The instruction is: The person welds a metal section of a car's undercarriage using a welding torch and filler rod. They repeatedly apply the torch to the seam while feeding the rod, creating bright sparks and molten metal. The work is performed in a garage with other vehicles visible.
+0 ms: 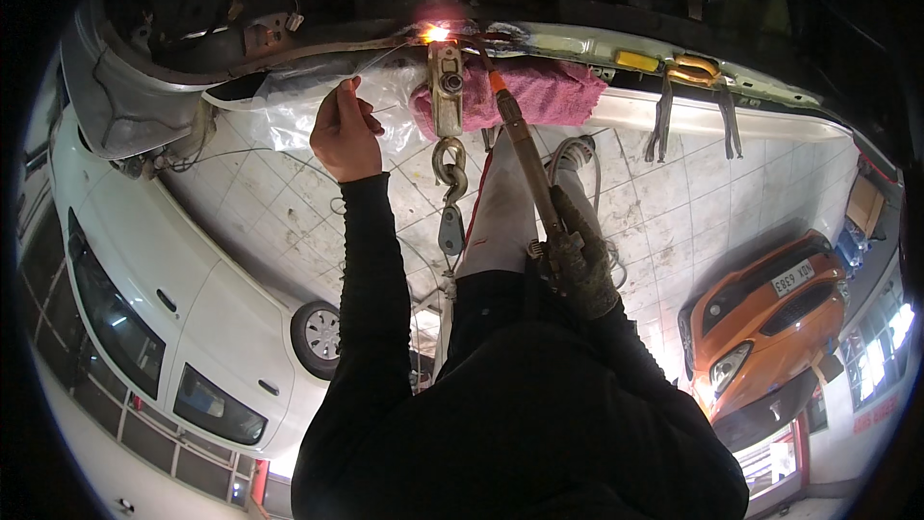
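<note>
My bare left hand (345,135) pinches a thin metal rod (387,56) between thumb and fingers. The rod slants up toward a bright orange glow (438,35) on the car body's metal edge (568,42). In my right hand (584,265), which wears a dirty work glove, is a long gas torch (526,146) with an orange band near its tip. The torch's nozzle points up at the glowing spot from the right. Just below the glow, a steel pulling clamp (447,91) grips the edge, and a metal hook (450,169) hangs from it.
A pink towel (553,91) lies behind the clamp, beside clear plastic sheeting (298,108). Yellow-handled straps (693,69) hang at the right. A white car (192,299) stands left, an orange car (770,318) right. A hose (597,173) trails near my leg.
</note>
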Demonstrator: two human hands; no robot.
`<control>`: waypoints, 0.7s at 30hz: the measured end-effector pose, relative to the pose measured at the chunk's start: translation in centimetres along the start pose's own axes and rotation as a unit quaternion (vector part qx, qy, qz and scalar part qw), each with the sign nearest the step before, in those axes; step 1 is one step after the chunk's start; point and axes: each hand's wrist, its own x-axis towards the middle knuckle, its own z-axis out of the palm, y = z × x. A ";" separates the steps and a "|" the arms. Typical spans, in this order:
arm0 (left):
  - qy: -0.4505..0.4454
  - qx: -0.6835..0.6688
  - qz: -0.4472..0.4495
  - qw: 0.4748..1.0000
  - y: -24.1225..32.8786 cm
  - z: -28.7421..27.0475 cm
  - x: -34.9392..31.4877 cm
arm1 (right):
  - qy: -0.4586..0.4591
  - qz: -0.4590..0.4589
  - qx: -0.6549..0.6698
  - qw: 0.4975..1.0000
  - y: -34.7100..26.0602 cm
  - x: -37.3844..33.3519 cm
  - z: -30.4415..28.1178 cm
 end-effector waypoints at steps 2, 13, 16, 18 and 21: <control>-0.001 0.009 0.002 1.000 0.0 0.0 0.0 | 0.004 0.005 -0.013 1.000 -0.1 0.0 0.0; -0.001 0.024 0.007 1.000 0.0 0.0 0.0 | -0.010 0.016 -0.039 0.999 -1.3 0.1 -0.1; 0.000 0.018 0.004 1.000 -0.1 0.1 -0.1 | -0.005 0.040 -0.041 0.998 -2.2 0.0 0.2; 0.001 0.016 0.001 1.000 0.0 0.2 -0.1 | -0.004 0.020 -0.029 0.999 -1.6 0.1 0.2; 0.003 0.024 0.008 1.000 -0.1 0.2 -0.1 | -0.004 0.019 -0.041 0.999 -1.8 0.2 0.1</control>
